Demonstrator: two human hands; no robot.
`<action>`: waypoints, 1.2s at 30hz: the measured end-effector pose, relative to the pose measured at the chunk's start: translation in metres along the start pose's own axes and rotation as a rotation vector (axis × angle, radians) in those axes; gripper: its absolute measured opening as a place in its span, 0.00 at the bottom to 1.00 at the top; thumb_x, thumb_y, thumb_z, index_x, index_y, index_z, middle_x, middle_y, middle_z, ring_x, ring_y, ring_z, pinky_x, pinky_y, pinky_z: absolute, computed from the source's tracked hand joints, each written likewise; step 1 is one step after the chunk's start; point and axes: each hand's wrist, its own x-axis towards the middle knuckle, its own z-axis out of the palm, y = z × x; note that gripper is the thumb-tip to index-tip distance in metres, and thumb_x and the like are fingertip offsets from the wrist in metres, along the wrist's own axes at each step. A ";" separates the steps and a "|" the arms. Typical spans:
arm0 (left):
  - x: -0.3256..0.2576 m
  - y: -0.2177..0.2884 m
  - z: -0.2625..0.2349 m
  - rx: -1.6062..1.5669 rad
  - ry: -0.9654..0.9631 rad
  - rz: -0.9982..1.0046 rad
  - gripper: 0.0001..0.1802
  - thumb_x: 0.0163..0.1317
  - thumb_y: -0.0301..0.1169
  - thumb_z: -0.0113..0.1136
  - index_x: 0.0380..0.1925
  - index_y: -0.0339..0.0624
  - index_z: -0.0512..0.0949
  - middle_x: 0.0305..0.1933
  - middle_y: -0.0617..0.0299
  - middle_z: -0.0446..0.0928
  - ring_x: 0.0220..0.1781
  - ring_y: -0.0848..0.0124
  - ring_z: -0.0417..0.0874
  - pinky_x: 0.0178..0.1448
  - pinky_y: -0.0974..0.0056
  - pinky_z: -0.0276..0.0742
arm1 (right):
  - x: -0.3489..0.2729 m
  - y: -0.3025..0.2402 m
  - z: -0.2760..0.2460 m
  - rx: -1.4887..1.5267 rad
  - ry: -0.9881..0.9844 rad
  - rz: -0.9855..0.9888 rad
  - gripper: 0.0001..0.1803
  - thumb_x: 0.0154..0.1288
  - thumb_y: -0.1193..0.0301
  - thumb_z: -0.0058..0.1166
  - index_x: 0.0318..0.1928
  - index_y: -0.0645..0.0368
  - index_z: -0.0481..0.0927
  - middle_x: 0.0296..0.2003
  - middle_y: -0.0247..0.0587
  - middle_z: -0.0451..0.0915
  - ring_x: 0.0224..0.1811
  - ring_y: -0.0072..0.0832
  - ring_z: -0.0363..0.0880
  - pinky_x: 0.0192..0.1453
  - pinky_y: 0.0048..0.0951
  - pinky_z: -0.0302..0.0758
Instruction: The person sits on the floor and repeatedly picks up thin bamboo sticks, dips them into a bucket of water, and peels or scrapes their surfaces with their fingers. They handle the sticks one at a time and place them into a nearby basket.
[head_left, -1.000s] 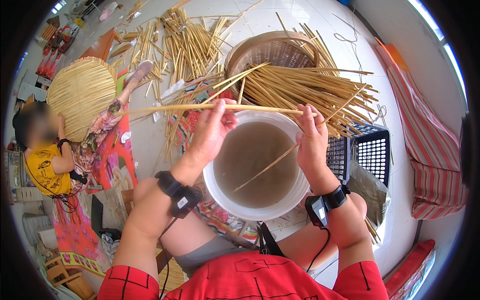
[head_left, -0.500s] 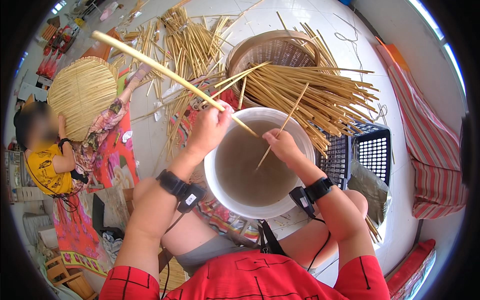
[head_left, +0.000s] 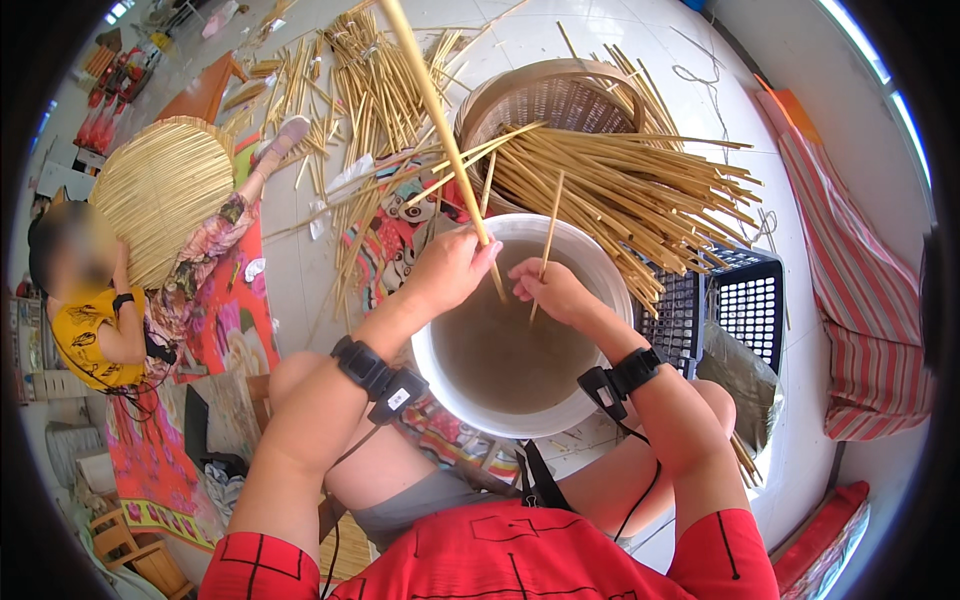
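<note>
Between my knees stands a white bucket [head_left: 424, 355] holding murky brownish water [head_left: 520, 365]. Over its left rim, my left hand [head_left: 445, 268] is closed around a long pale stalk [head_left: 430, 95], which rises steeply past the upper edge of the view. The stalk's lower tip is over the water; whether it touches cannot be told. My right hand [head_left: 562, 293] pinches a shorter, thinner stick [head_left: 554, 215] above the right part of the bucket, its lower end pointing down at the water. The two hands are close but apart.
Beyond the bucket, a large bundle of stalks [head_left: 620, 195] leans across a woven basket [head_left: 485, 105]. A black plastic crate [head_left: 745, 300] stands at right. More stalks [head_left: 375, 80] lie on the tiled floor. At left, a seated person [head_left: 105, 325] holds a round stalk mat [head_left: 160, 195].
The long stalk has swung from slanting left to nearly upright. My left hand has moved right, toward the right hand. The thin stick is now steeper, and the right hand has shifted slightly.
</note>
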 end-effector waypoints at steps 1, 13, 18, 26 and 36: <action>-0.004 -0.003 0.000 -0.024 -0.033 -0.018 0.09 0.64 0.32 0.56 0.35 0.36 0.76 0.28 0.48 0.78 0.32 0.54 0.81 0.37 0.58 0.74 | -0.005 -0.021 0.004 0.098 -0.085 -0.010 0.11 0.65 0.73 0.48 0.46 0.60 0.78 0.34 0.34 0.79 0.36 0.24 0.76 0.42 0.26 0.73; -0.009 -0.017 0.035 -0.062 -0.144 -0.116 0.16 0.65 0.30 0.52 0.51 0.34 0.70 0.48 0.43 0.76 0.51 0.51 0.78 0.55 0.56 0.74 | -0.011 -0.021 0.002 -0.171 0.176 -0.027 0.10 0.61 0.66 0.58 0.35 0.61 0.80 0.22 0.40 0.78 0.26 0.32 0.77 0.35 0.34 0.74; -0.039 -0.041 0.057 0.414 -0.609 -0.385 0.16 0.61 0.26 0.50 0.48 0.30 0.70 0.54 0.37 0.71 0.56 0.48 0.75 0.57 0.52 0.72 | -0.020 -0.033 -0.001 -0.095 0.200 0.080 0.10 0.61 0.66 0.58 0.34 0.61 0.81 0.23 0.39 0.79 0.22 0.28 0.78 0.31 0.31 0.74; -0.028 -0.029 0.071 -0.165 -0.669 -0.262 0.17 0.66 0.31 0.45 0.52 0.34 0.71 0.45 0.50 0.79 0.50 0.58 0.80 0.53 0.58 0.74 | -0.024 -0.039 -0.003 -0.136 0.161 0.037 0.10 0.64 0.67 0.55 0.33 0.61 0.81 0.23 0.38 0.80 0.22 0.27 0.78 0.30 0.30 0.75; -0.026 0.006 0.049 -0.847 -0.555 -0.377 0.12 0.73 0.33 0.41 0.47 0.38 0.70 0.36 0.60 0.78 0.35 0.73 0.79 0.39 0.68 0.75 | -0.032 -0.075 -0.010 -0.066 0.394 -0.119 0.16 0.69 0.62 0.47 0.35 0.64 0.74 0.26 0.49 0.80 0.31 0.37 0.80 0.40 0.39 0.74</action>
